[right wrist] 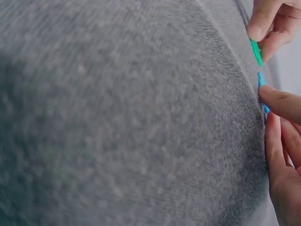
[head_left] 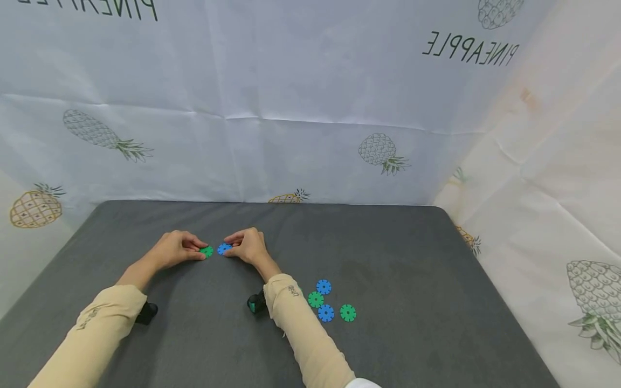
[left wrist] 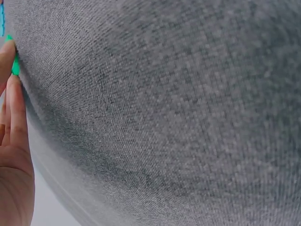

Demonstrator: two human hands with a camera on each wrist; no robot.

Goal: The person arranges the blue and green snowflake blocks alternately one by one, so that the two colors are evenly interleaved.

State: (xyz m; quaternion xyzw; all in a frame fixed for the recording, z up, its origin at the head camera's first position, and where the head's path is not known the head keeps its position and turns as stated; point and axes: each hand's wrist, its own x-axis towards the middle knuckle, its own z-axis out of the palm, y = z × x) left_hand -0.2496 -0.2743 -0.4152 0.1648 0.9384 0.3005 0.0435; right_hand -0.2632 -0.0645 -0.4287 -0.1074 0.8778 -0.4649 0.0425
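Observation:
Between thumb and fingers, my left hand (head_left: 176, 250) pinches a green notched disc (head_left: 207, 251). To its right, my right hand (head_left: 249, 247) pinches a blue notched disc (head_left: 223, 248) by its edge. A small gap separates the two discs, which face each other over the far left part of the table. In the right wrist view the green disc (right wrist: 256, 52) and the blue disc (right wrist: 261, 80) appear nearly edge-on. The left wrist view catches the green disc (left wrist: 15, 65) under the fingertips at its left edge. Fingers hide part of each disc.
Several loose discs lie right of my right forearm: a blue disc (head_left: 323, 286), a green disc (head_left: 316, 299), a blue disc (head_left: 326, 313) and a green disc (head_left: 347, 312). They rest on a grey cloth-covered table (head_left: 412, 258). A pineapple-print curtain (head_left: 310, 151) hangs behind.

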